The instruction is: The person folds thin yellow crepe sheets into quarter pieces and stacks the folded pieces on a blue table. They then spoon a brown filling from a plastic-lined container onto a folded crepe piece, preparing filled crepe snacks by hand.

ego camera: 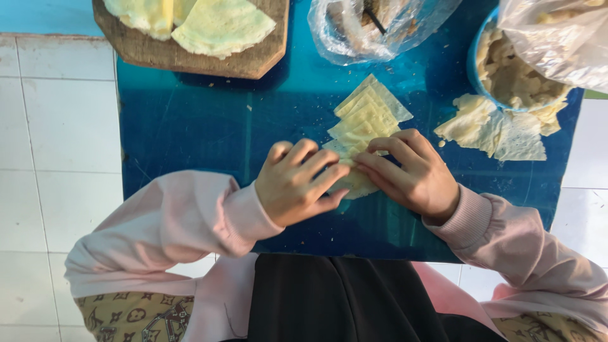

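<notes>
Softly Does It: Folding a Thin Wrapper

Both hands meet at the middle of the blue desk (190, 126), working on one pale wrapper (356, 183) that lies at the near end of a fanned row of folded wrappers (367, 114). The left hand (297, 183) is curled, its fingertips pressing down on the wrapper's left side. The right hand (411, 174) lies just beside it, fingers (380, 166) stretched flat over the top edge, pinning a fold; the two hands touch at the fingertips.

The wrapper looks thin, light and limp, like a fresh crepe or pastry sheet. It would probably tear if pulled, and crease wherever it is pressed. By the look of it, the safest hold is a flat, gentle one near the edges and corners, not a pinch in the middle.

Further off, a wooden board (253, 63) carries larger pale sheets (221, 25). A clear plastic bag (354, 28) lies at the far edge. To the right, a blue bowl (475, 63) holds crumbly filling, with torn wrapper scraps (494, 130) beside it.
</notes>
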